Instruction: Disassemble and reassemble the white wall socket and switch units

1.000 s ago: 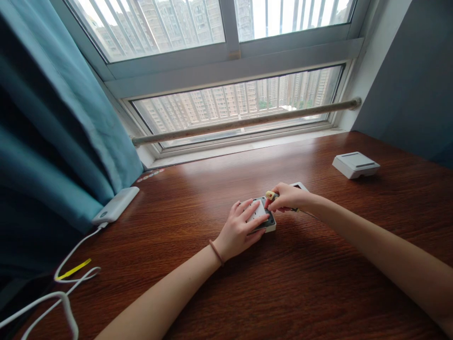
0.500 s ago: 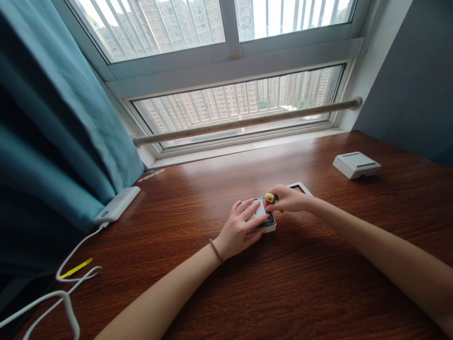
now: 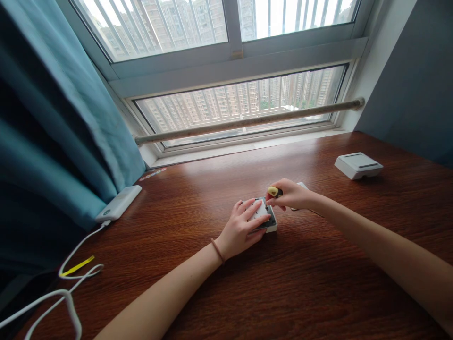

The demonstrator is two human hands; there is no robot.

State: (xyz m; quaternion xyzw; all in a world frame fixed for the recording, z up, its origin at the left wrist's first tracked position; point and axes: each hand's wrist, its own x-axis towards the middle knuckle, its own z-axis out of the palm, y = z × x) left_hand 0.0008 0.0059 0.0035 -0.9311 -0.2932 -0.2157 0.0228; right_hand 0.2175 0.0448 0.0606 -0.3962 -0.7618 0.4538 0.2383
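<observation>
Socket point(image 3: 261, 210) on table point(image 3: 318, 283) partly covered by left hand point(image 3: 241, 227), fingers spread, unclenched; yellow-black tool point(image 3: 274, 191) gripped in curled right hand point(image 3: 288, 194) at socket's right edge.

Daylight is let in by the grey-framed glass window point(image 3: 235, 68), burnt out to white near its top. Glare is spread over the far side of the glossy reddish-brown wooden table point(image 3: 212, 288), while the pleated blue fabric curtain point(image 3: 76, 101) is sunk partly in shadow. Small details are softened, the edges stretched.
</observation>
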